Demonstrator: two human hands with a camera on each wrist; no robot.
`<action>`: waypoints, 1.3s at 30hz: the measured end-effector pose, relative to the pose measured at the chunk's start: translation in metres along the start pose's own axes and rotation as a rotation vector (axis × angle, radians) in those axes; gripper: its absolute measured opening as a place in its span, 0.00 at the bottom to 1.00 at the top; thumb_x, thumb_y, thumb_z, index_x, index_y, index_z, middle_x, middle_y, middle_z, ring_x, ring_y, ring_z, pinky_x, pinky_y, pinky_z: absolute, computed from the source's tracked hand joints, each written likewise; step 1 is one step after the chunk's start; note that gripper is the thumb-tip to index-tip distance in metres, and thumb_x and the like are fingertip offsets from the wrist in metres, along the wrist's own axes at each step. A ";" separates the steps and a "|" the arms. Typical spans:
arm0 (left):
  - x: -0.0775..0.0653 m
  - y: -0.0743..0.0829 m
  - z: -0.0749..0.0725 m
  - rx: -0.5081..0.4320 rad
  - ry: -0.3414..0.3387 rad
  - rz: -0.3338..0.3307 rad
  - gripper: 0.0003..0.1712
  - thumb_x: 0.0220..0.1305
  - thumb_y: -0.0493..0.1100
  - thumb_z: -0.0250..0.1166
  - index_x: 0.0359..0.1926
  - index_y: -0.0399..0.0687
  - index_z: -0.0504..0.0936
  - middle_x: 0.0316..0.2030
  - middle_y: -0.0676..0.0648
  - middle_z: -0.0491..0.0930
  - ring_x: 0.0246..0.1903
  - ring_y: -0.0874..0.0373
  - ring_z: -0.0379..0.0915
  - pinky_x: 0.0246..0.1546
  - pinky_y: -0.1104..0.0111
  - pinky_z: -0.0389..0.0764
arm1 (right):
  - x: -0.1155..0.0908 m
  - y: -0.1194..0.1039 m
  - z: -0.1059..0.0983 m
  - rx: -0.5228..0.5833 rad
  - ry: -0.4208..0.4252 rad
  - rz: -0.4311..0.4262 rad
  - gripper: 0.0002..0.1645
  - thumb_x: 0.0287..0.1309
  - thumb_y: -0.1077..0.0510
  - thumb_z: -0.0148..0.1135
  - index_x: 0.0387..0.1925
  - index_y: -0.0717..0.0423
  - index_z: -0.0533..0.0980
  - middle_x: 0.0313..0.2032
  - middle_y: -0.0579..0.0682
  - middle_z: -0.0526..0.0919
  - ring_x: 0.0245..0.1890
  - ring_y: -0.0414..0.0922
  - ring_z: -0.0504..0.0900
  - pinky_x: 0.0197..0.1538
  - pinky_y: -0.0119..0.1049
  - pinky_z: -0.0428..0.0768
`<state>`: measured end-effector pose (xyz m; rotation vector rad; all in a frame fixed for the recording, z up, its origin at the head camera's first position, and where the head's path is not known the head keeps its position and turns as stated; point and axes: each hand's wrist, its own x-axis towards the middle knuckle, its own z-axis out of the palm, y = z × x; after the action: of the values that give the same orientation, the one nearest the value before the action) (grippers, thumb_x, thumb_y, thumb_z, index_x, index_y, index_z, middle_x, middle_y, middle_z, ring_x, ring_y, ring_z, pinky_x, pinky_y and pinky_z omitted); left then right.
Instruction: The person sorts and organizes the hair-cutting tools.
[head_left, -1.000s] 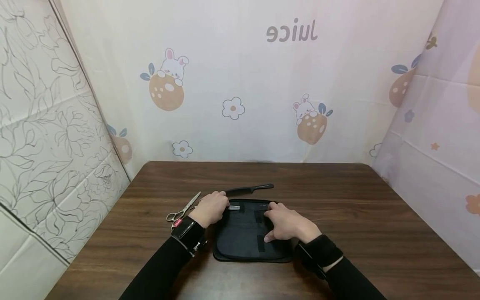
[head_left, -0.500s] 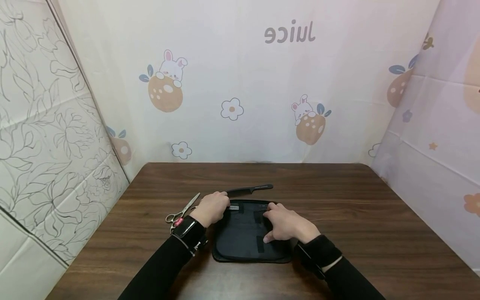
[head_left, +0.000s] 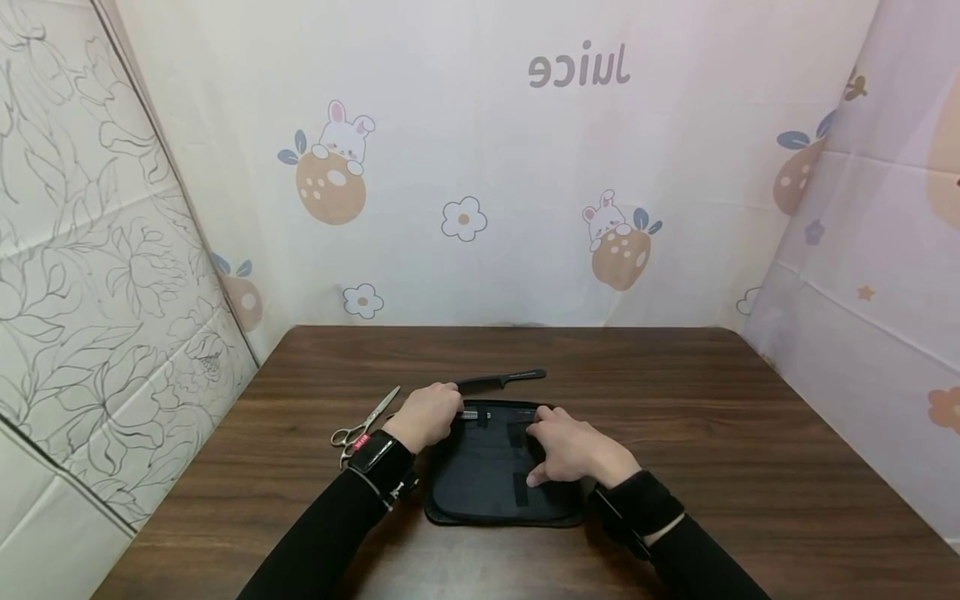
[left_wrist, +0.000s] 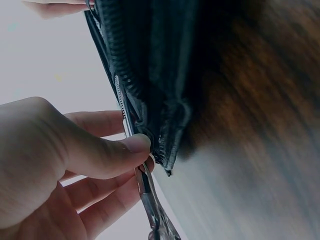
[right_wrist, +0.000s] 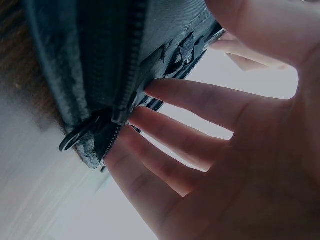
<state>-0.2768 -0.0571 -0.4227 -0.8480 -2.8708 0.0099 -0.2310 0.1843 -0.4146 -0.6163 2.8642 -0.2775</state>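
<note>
I see a black zippered case (head_left: 480, 479) with rounded corners, lying flat on the brown tabletop (head_left: 675, 417). Silvery scissors (head_left: 468, 415) (toothed along a blade, I make out) lie across its far left part, tip at a dark strap (head_left: 482, 420).

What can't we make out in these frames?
- Head: left end of the comb, hidden by the left hand.
- Head: lettering on the red tag, too small.
- Left wrist: handle ends of the toothed tool, cut off by bottom edge.
- Right wrist: thumb tip of the right hand, cut off by top edge.
</note>
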 end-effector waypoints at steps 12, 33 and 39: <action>0.004 0.001 0.000 -0.021 -0.002 0.007 0.12 0.62 0.29 0.70 0.43 0.48 0.91 0.44 0.47 0.82 0.47 0.52 0.81 0.44 0.61 0.83 | 0.000 -0.002 -0.001 0.001 -0.001 0.010 0.40 0.50 0.46 0.80 0.62 0.61 0.78 0.57 0.52 0.73 0.57 0.51 0.70 0.54 0.51 0.76; 0.009 0.007 0.001 -0.010 -0.005 0.017 0.09 0.62 0.31 0.71 0.41 0.48 0.90 0.42 0.48 0.82 0.43 0.55 0.81 0.40 0.63 0.83 | -0.002 -0.002 -0.002 0.004 0.004 0.008 0.41 0.50 0.47 0.81 0.61 0.61 0.78 0.57 0.53 0.73 0.57 0.51 0.70 0.54 0.52 0.76; 0.012 0.009 0.003 -0.022 -0.025 0.011 0.11 0.63 0.32 0.71 0.44 0.49 0.90 0.45 0.48 0.83 0.46 0.55 0.81 0.43 0.63 0.83 | -0.001 -0.002 -0.001 0.002 0.003 0.006 0.41 0.50 0.46 0.80 0.62 0.61 0.78 0.58 0.52 0.73 0.57 0.51 0.70 0.55 0.52 0.76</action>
<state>-0.2818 -0.0430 -0.4245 -0.8732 -2.8946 -0.0097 -0.2291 0.1831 -0.4133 -0.6079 2.8675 -0.2803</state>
